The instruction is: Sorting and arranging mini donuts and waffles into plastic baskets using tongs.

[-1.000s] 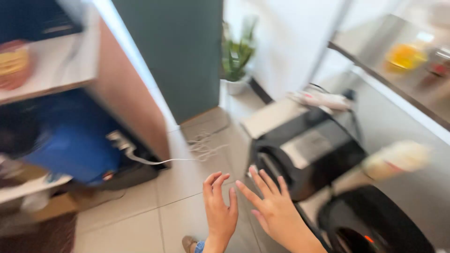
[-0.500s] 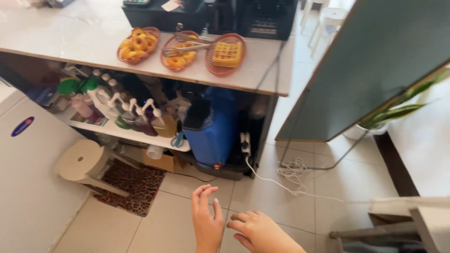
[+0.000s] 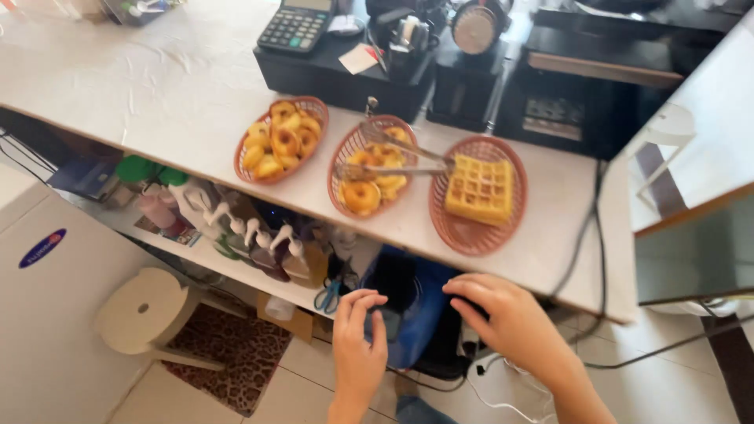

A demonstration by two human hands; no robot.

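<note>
Both your hands hang empty below the counter edge [image 3: 550,271] — left hand [image 3: 357,338] and right hand [image 3: 506,318], fingers spread, gripping nothing. Nearest: the waffle basket [image 3: 477,192], tongs [image 3: 393,161] across the middle doughnut basket [image 3: 369,169]. Approach stage, seemingly — the tongs sit up and forward.
</note>
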